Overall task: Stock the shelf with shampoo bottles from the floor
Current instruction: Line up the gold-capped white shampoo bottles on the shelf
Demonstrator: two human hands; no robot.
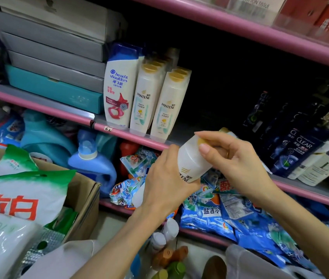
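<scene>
A white Pantene shampoo bottle (189, 161) with a gold cap is held tilted in front of the pink shelf edge (131, 135). My left hand (165, 178) grips its lower body. My right hand (226, 156) curls round its cap end. On the shelf stand two rows of the same Pantene bottles (159, 101) beside a Head & Shoulders bottle (119, 85). Several more bottles (167, 244) stand on the floor below, between my arms.
Dark Clear shampoo bottles (298, 150) fill the shelf's right side, with a dark gap between them and the Pantene rows. Grey and teal boxes (55, 63) are stacked at the left. A cardboard box (85, 200) of detergent bags sits at lower left; blue packets (230, 214) crowd the bottom shelf.
</scene>
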